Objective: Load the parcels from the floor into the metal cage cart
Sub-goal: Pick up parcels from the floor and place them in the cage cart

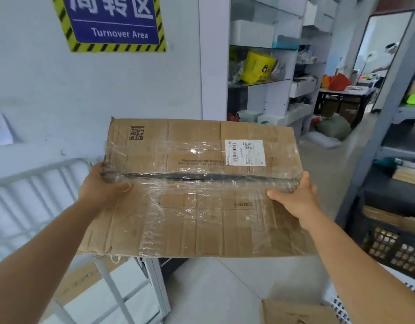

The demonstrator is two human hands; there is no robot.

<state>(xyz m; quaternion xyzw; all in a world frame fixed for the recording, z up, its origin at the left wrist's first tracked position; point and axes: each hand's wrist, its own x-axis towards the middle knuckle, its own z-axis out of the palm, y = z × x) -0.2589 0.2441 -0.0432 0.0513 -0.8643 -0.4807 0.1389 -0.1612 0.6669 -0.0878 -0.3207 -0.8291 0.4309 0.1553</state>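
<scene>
I hold a large brown cardboard parcel (197, 206) up in the air in front of me. Clear tape runs over its centre seam and a white shipping label sits at its upper right. My left hand (103, 188) grips its left edge, thumb on top. My right hand (295, 195) grips its right edge the same way. The metal cage cart (49, 174), with grey bars, stands below and to the left of the parcel. Inside it, low down, lies another brown box (84, 281).
Another cardboard parcel (295, 312) lies on the floor at the bottom right. A dark crate (389, 249) of goods and metal shelving (400, 136) stand to the right. White shelves (267, 66) fill the back, and a "Turnover Area" sign (112, 22) hangs on the wall.
</scene>
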